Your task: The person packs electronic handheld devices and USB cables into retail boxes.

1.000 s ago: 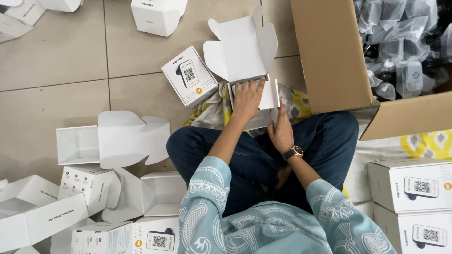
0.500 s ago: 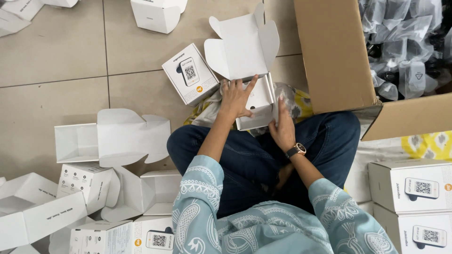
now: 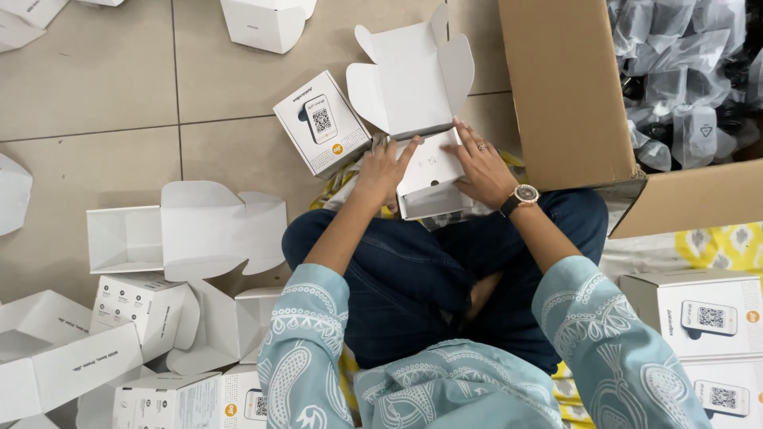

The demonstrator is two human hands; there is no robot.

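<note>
top: pale-blue, white-patterned sleeves [image 3: 612, 334] | dark-blue jeans [image 3: 413, 278] | right wrist: watch [image 3: 524, 194]
</note>
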